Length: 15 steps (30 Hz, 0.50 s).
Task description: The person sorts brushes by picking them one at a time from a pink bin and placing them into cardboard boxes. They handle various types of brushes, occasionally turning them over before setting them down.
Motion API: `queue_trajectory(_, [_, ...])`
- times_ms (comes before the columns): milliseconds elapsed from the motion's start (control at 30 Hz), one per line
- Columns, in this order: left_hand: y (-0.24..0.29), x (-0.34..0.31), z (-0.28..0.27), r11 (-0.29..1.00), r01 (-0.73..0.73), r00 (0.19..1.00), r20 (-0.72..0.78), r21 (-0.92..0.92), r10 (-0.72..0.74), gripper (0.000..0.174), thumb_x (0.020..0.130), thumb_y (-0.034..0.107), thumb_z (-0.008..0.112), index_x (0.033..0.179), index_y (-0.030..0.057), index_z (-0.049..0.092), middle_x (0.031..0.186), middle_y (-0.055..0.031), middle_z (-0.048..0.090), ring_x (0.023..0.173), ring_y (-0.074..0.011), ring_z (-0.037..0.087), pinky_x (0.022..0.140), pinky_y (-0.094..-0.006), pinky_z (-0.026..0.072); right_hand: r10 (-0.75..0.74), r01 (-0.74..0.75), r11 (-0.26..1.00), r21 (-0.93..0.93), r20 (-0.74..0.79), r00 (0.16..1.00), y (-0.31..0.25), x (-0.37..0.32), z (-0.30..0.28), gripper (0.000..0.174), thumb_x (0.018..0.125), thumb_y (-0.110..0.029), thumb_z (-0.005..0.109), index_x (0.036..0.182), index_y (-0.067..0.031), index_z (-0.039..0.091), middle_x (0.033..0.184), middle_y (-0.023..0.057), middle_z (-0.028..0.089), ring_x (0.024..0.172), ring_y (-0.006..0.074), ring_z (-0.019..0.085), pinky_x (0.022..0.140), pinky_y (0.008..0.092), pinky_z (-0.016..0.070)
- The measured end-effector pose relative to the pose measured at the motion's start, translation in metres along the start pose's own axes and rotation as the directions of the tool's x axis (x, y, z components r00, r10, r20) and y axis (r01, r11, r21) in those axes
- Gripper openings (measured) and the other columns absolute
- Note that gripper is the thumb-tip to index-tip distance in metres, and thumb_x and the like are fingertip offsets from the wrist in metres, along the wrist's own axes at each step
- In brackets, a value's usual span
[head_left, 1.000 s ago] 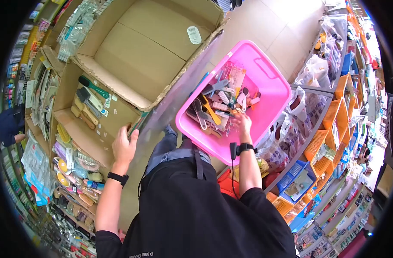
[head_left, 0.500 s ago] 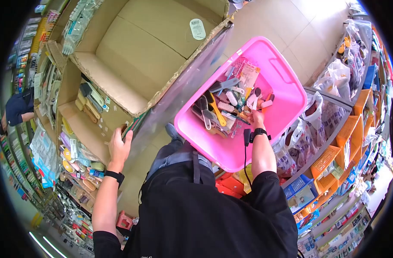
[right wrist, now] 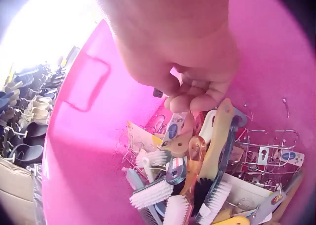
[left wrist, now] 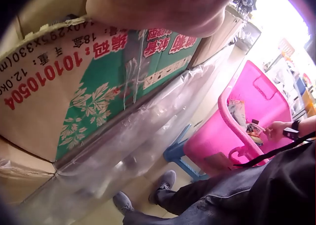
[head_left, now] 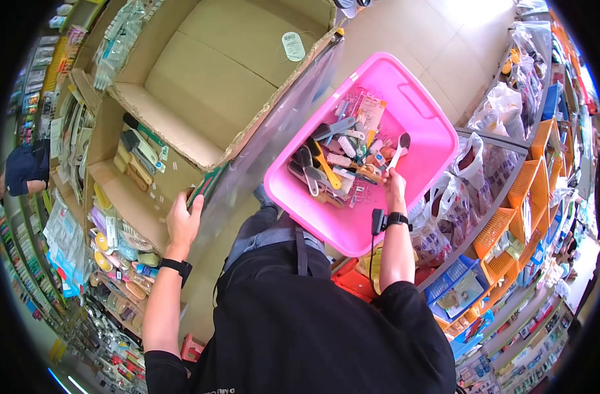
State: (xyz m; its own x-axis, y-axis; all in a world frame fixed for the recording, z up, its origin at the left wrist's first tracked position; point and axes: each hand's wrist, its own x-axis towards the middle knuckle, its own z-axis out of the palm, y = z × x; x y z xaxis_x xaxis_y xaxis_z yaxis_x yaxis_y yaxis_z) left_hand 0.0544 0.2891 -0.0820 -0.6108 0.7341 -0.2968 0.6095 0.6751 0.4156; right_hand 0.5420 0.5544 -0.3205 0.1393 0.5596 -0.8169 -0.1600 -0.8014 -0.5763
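In the head view my right hand point(head_left: 395, 188) pinches the white handle of a dark-headed brush point(head_left: 403, 141) above the right part of the pink tub point(head_left: 426, 121). Brushes, combs and carded items lie in a pile there, among them a yellow-handled brush point(head_left: 327, 172). The right wrist view has my curled fingers over the pile, largely hiding the held brush. My left hand point(head_left: 183, 224) grips the near corner of a cardboard box point(head_left: 214, 79), thumb and fingers on either side of its edge. The left wrist view shows that hand point(left wrist: 160, 7) against the printed box wall point(left wrist: 37, 101).
Left of me, a lower cardboard compartment point(head_left: 119, 200) holds several brushes. Shelves of packaged goods stand beyond it. White bags point(head_left: 467, 157) and orange baskets point(head_left: 497, 233) line the right side. A blue stool point(left wrist: 175, 151) is beside the tub. Another person point(head_left: 27, 171) is at far left.
My right hand has moved from within the pile and raised the white-handled brush, its dark head now toward the tub's right side. My left hand has stayed on the box edge.
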Motion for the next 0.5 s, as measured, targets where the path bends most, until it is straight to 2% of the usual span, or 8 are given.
queue_trajectory(67, [-0.002,-0.001,0.000,1.000,-0.006,1.000,-0.001,-0.022,0.006,0.053,0.095,0.051,0.055,0.119,0.0043,0.061,0.110,-0.0199,0.067,0.103,-0.0375,0.064,0.088,-0.0432,0.0490,-0.040,0.021,0.982,0.187,0.100,0.994,-0.001,-0.027,0.006,0.017,0.101,-0.020,0.052,0.095,-0.0054,0.056,0.071,-0.0001,0.057,0.053,0.0098,0.053,0.049,0.0215,0.0448])
queue_trajectory(200, [0.000,-0.003,-0.004,0.999,0.004,0.999,0.038,-0.037,-0.003,0.056,0.094,0.054,0.054,0.121,0.0055,0.060,0.112,-0.0199,0.067,0.104,-0.0372,0.064,0.089,-0.0433,0.0490,-0.173,0.156,0.983,0.092,0.226,0.959,-0.017,-0.118,0.048,0.013,0.102,-0.018,0.052,0.101,-0.0056,0.057,0.074,0.0000,0.058,0.056,0.0080,0.053,0.053,0.0189,0.0453])
queue_trajectory(267, [0.001,-0.004,-0.006,0.998,-0.003,0.999,0.048,-0.066,0.006,0.058,0.094,0.056,0.054,0.122,0.0057,0.060,0.113,-0.0200,0.067,0.106,-0.0374,0.064,0.089,-0.0433,0.0490,-0.269,0.269,0.962,0.041,0.287,0.919,-0.020,-0.162,0.073,0.016,0.102,-0.021,0.054,0.105,-0.0055,0.058,0.072,0.0008,0.060,0.054,0.0080,0.054,0.052,0.0218,0.0451])
queue_trajectory(300, [-0.002,-0.004,-0.009,0.996,-0.003,0.997,0.074,-0.085,0.009,0.060,0.093,0.057,0.055,0.124,0.0060,0.058,0.116,-0.0202,0.066,0.108,-0.0374,0.063,0.091,-0.0433,0.0485,-0.292,0.300,0.953,0.031,0.347,0.891,-0.018,-0.179,0.082,0.016,0.102,-0.021,0.054,0.106,-0.0056,0.057,0.073,0.0008,0.060,0.054,0.0079,0.055,0.053,0.0212,0.0451])
queue_trajectory(333, [0.000,-0.003,-0.015,0.995,0.031,0.990,0.142,-0.097,-0.017,0.063,0.093,0.055,0.057,0.127,0.0024,0.056,0.124,-0.0224,0.062,0.115,-0.0377,0.059,0.096,-0.0432,0.0460,-0.294,0.306,0.951,0.037,0.404,0.866,-0.025,-0.209,0.098,0.017,0.102,-0.019,0.053,0.109,-0.0040,0.057,0.074,0.0004,0.058,0.058,0.0074,0.054,0.057,0.0196,0.0454])
queue_trajectory(433, [-0.011,-0.003,-0.016,0.970,-0.172,0.985,-0.025,-0.172,0.170,0.065,0.092,0.045,0.063,0.131,-0.0047,0.050,0.128,-0.0245,0.056,0.123,-0.0374,0.052,0.103,-0.0433,0.0409,-0.276,0.348,0.937,-0.042,0.522,0.807,-0.030,-0.275,0.142,0.018,0.103,-0.018,0.052,0.110,-0.0031,0.056,0.077,0.0009,0.059,0.062,0.0071,0.055,0.060,0.0204,0.0462])
queue_trajectory(467, [-0.001,-0.006,-0.026,0.945,-0.237,0.971,-0.096,-0.224,0.221,0.059,0.091,0.040,0.065,0.129,-0.0030,0.053,0.124,-0.0226,0.058,0.120,-0.0366,0.053,0.103,-0.0421,0.0414,-0.237,0.327,0.943,-0.065,0.558,0.795,-0.030,-0.293,0.155,0.018,0.103,-0.018,0.052,0.110,-0.0026,0.056,0.079,0.0010,0.060,0.065,0.0063,0.056,0.061,0.0200,0.0465])
queue_trajectory(500, [0.011,-0.009,-0.038,0.922,-0.266,0.964,-0.101,-0.283,0.247,0.056,0.092,0.039,0.065,0.128,-0.0026,0.055,0.123,-0.0206,0.060,0.119,-0.0342,0.055,0.102,-0.0407,0.0421,-0.234,0.347,0.935,-0.073,0.609,0.758,-0.025,-0.306,0.169,0.018,0.102,-0.018,0.052,0.110,-0.0022,0.056,0.080,0.0010,0.060,0.066,0.0060,0.057,0.061,0.0199,0.0466])
